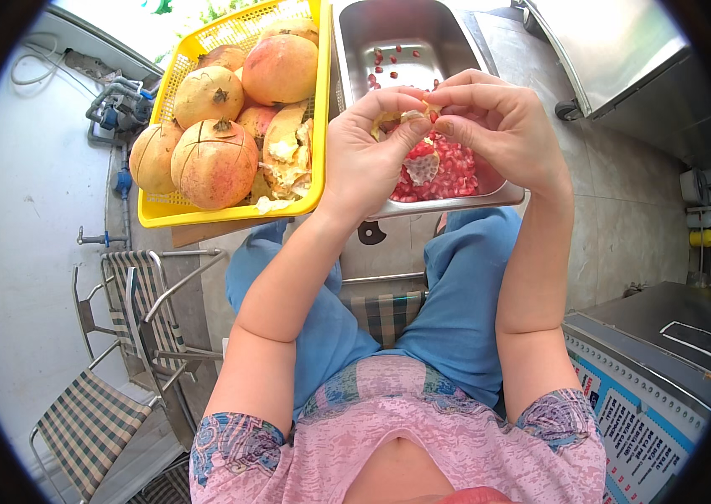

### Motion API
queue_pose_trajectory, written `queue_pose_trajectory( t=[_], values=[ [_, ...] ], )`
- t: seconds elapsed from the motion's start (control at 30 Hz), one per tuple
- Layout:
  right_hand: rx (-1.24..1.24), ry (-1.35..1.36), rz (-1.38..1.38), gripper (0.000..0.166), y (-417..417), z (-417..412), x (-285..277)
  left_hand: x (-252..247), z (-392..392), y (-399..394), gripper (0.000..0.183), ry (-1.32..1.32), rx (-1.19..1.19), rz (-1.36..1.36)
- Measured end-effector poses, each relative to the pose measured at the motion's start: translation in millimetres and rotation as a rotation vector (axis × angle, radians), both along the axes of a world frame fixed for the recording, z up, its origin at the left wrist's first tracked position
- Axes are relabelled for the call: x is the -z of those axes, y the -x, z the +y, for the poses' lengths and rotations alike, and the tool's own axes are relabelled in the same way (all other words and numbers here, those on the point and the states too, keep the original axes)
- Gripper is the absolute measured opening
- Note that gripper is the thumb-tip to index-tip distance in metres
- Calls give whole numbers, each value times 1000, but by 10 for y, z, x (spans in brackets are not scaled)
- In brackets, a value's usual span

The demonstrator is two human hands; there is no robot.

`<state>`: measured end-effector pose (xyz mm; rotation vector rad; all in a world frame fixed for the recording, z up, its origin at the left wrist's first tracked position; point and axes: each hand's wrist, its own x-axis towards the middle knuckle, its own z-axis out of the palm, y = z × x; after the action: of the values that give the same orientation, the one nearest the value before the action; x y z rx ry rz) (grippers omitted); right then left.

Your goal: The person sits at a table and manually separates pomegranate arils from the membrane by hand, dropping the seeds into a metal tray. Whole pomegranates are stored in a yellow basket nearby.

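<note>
Over a deep stainless steel pan [387,211], my left hand [375,142] and my right hand [499,123] meet at the fingertips. Between them they hold a small piece of pomegranate [434,112] with pale yellow membrane and red seeds. Below, a pile of red pomegranate seeds [453,169] fills the near end of the pan, with a pitted white chunk [422,169] on top. Loose seeds [394,58] lie scattered at the far end. Left of the pan, a yellow plastic basket [236,216] holds several whole pomegranates [214,164], some with scored skin, beside torn rind and membrane [287,151].
Folding chairs with checked fabric [94,419] stand at the left by a wall with pipes and a blue-handled valve [103,239]. A wheeled metal cabinet [613,50] is at the upper right. A dark counter [651,321] with a printed board is at the lower right.
</note>
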<state>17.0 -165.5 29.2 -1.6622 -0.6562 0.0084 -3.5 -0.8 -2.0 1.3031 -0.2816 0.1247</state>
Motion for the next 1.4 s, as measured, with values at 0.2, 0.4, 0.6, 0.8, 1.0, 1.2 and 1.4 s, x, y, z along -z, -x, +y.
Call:
queue_pose_trajectory(
  t=[0.2, 0.4, 0.6, 0.8, 1.0, 1.2, 1.4],
  values=[
    [42, 131, -95, 13, 3, -24, -23, 6, 15, -5, 10, -28, 11, 10],
    [64, 132, -147, 11, 6, 11, -12, 12, 10, -1, 7, -41, -13, 1],
    [66, 122, -174, 10, 0, 39, -3, 40, 12, -10, 5, -13, -5, 3],
    [71, 121, -215, 10, -23, 51, 22, 46, 13, -9, 5, 8, -3, 20],
    [63, 119, -212, 11, -35, 50, 32, 49, 20, -14, 4, 7, -2, 20],
    [8, 75, -122, 11, -19, 19, 20, 15, 20, 3, 4, -6, 4, 36],
    [0, 105, -42, 12, -28, -21, 24, 13, 27, 7, 4, -49, 24, 1]
  ],
)
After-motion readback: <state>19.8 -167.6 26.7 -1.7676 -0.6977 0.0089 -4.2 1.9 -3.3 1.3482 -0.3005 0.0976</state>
